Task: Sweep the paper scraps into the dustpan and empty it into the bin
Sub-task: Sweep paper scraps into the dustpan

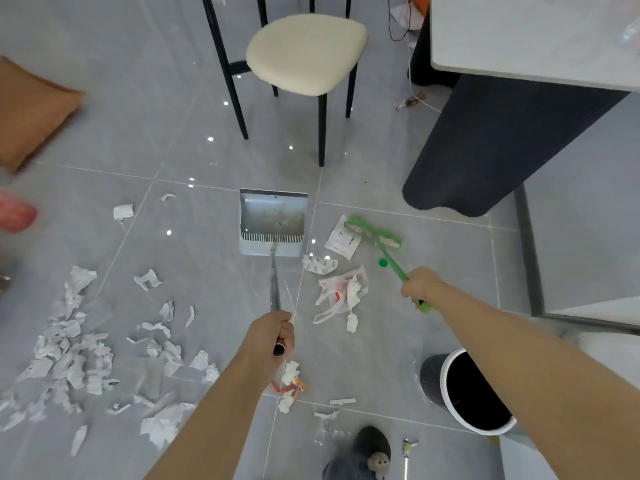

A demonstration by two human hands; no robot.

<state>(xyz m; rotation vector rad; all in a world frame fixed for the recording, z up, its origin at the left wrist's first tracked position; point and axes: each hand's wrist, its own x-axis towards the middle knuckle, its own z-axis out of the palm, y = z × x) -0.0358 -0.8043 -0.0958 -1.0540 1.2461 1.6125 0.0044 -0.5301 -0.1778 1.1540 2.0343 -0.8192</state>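
Head view: dustpan (273, 221) and broom (375, 238) in hand.

Non-task items, grey tiled floor (145, 126)
Cream-seat chair (306, 51) top centre; white table (533, 36) on dark base upper right; orange cushion (33, 112) upper left; red blurred object (15, 213) left edge; slipper (372, 452) bottom centre.

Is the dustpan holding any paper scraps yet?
No paper in it yet. The dustpan sits flat on the floor; its tray shows only a faint brownish smear, and the paper scraps lie on the tiles around it.
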